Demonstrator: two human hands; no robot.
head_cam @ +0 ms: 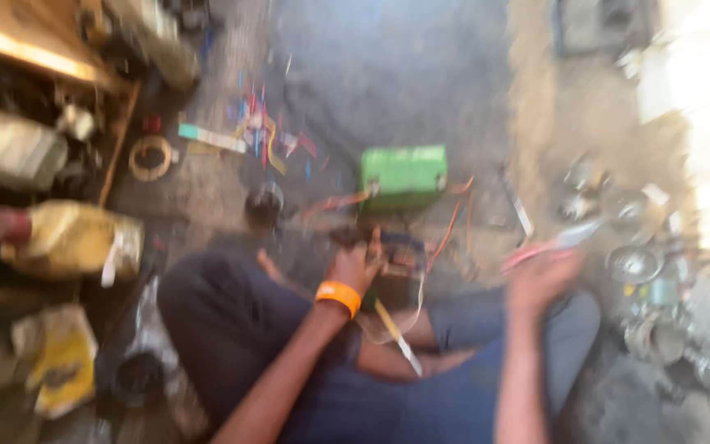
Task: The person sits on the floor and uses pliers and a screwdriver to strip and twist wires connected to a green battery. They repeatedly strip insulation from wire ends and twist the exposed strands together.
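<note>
Head view, heavily blurred: the left hand, orange-banded at the wrist, grips a dark wired part at centre. At three o'clock, the right hand holds a red-handled tool, its long axis pointing two o'clock.

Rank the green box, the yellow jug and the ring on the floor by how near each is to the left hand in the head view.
From the left hand:
1. Green box, just ahead, slightly right.
2. Ring, ahead, far left.
3. Yellow jug, farthest left, on its side.
</note>
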